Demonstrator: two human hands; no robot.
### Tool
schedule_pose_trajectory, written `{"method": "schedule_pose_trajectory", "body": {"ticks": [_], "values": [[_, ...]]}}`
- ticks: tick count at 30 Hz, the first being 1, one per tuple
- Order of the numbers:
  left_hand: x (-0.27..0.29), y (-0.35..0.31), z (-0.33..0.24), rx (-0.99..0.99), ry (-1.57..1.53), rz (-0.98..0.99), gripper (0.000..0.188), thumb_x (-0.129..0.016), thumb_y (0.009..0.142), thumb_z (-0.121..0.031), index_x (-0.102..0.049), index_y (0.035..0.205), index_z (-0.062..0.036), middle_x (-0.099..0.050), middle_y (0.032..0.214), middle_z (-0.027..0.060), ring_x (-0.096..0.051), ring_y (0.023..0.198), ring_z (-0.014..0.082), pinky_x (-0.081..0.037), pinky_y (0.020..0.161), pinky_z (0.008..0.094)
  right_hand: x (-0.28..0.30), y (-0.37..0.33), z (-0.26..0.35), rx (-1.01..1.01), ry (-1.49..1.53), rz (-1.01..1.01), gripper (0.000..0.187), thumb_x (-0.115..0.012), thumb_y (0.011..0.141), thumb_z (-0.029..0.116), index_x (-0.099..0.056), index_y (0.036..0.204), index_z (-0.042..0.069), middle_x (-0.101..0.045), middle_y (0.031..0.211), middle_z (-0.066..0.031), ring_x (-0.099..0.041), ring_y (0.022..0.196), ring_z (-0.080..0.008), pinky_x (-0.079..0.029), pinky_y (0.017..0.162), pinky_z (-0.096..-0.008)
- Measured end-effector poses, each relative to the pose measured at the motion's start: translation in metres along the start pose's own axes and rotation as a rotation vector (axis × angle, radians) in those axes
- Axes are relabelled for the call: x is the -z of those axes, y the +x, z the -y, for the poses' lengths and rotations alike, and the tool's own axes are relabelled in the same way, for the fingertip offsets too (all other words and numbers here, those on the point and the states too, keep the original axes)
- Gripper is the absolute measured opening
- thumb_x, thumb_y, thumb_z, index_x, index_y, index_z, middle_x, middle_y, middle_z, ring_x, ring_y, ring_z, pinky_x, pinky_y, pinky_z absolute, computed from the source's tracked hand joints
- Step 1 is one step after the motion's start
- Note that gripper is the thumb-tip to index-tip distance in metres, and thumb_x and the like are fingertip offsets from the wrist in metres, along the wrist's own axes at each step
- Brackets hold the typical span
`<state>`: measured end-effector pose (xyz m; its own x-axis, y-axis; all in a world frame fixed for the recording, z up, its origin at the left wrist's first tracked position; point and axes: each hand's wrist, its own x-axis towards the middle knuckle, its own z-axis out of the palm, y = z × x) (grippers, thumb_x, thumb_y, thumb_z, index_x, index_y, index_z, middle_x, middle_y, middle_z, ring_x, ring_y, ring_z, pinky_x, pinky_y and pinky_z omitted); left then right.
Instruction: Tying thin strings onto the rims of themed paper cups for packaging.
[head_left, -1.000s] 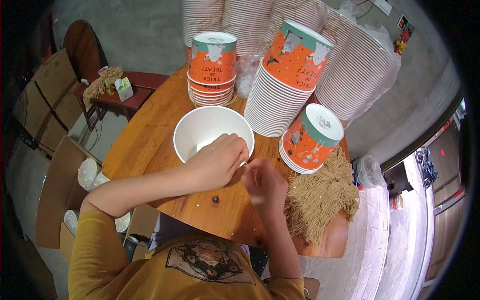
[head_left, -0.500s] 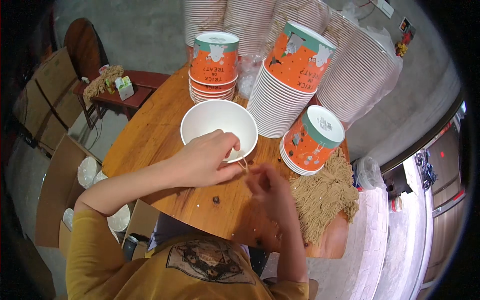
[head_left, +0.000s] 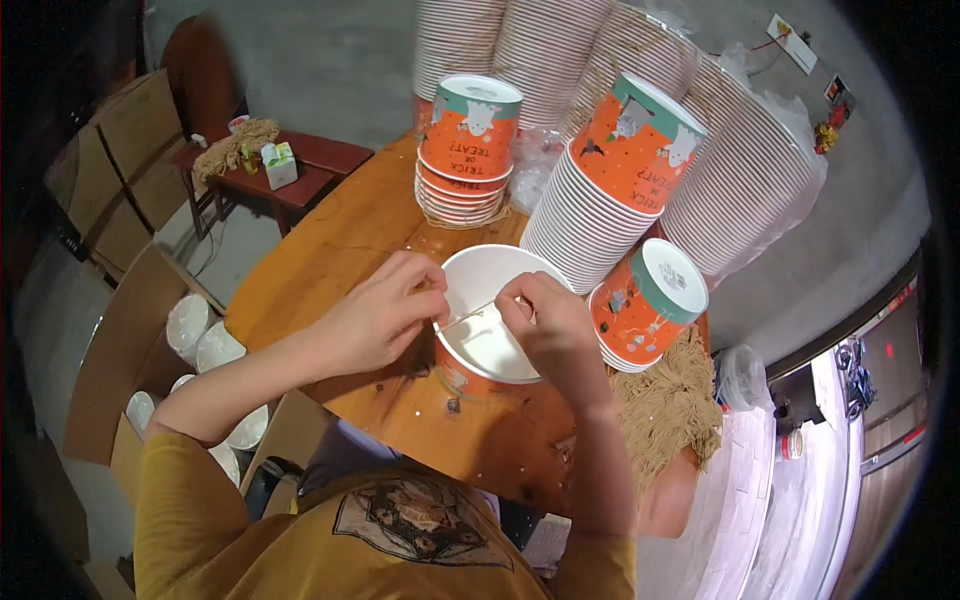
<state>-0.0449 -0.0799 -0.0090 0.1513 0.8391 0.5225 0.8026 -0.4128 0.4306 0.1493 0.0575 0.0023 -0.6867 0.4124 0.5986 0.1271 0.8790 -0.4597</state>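
Note:
A round paper bucket [head_left: 495, 355], white inside and orange outside, stands upright on the wooden table in front of me. Over its mouth a thin tan cord [head_left: 468, 315] runs between my two hands. At the left of the rim, my left hand [head_left: 385, 312] pinches one end of the cord with thumb and fingertips. My right hand [head_left: 555, 335] is closed on the other end, over the right side of the mouth. Its fingertips partly hide how the cord sits there. Whether the cord passes through the bucket's wall I cannot tell.
A heap of tan cords [head_left: 668, 405] lies at the table's right edge. Upside-down orange buckets [head_left: 650, 310] and a tall nested stack [head_left: 590, 215] stand behind. Bagged stacks [head_left: 740, 165] line the wall. A cardboard box [head_left: 140, 350] holding white buckets sits at left; a red bench [head_left: 325, 155] is farther back.
My view has shifted, so the bucket appears lower and to the right. My right hand has come up over the bucket's mouth, and the cord now stretches between both hands.

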Motion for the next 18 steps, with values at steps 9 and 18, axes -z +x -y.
{"method": "schedule_pose_trajectory", "body": {"ticks": [9,18], "values": [[-0.023,0.014,-0.011,0.223,0.138,-0.055,0.018,-0.067,0.081,-0.027,-0.060,0.083,-0.0103,-0.049,0.087,0.0064,-0.041,0.091,0.0262,-0.031,0.082,0.0383,-0.014,0.000,0.005,-0.145,-0.033,0.013,0.008,-0.061,0.084,0.008,-0.058,0.081,0.001,-0.058,0.070,-0.0170,-0.058,0.060,-0.0329,-0.046,0.056,-0.0368],[-0.023,0.018,-0.015,0.329,0.104,-0.031,0.009,-0.062,0.074,-0.015,-0.055,0.074,-0.0086,-0.045,0.088,0.0077,-0.040,0.089,0.0262,-0.031,0.079,0.0386,-0.020,-0.001,0.007,-0.161,-0.329,0.012,0.012,-0.060,0.080,0.011,-0.050,0.079,0.004,-0.060,0.072,-0.0135,-0.061,0.065,-0.0356,-0.050,0.058,-0.0441]]}}
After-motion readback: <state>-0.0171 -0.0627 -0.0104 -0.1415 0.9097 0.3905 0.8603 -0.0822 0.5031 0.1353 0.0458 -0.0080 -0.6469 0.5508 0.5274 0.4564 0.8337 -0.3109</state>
